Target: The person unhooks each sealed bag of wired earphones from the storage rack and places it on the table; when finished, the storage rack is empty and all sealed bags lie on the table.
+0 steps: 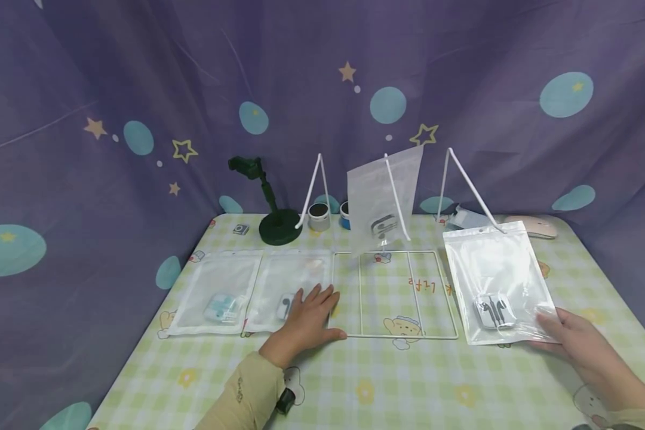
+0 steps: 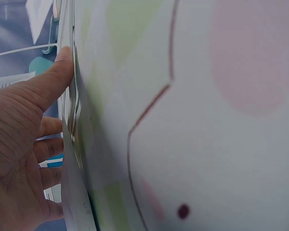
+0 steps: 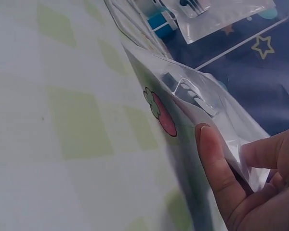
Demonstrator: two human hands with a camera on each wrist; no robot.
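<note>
On the right, my right hand pinches the lower right edge of a clear-fronted zip bag between thumb and fingers. Inside that bag sits a small white case with a wired-earphone picture. The bag's top edge overlaps the front end of the right white rod in the head view. My left hand lies with spread fingers over the right edge of a flat zip bag, partly covering the small case in it. Left of it lies another zip bag with a light-blue packet.
A white wire rack lies on the checked tablecloth, its rods sticking up. Another bag hangs at the middle rod. Behind stand a dark green stand, a small grey cylinder and a pink mouse.
</note>
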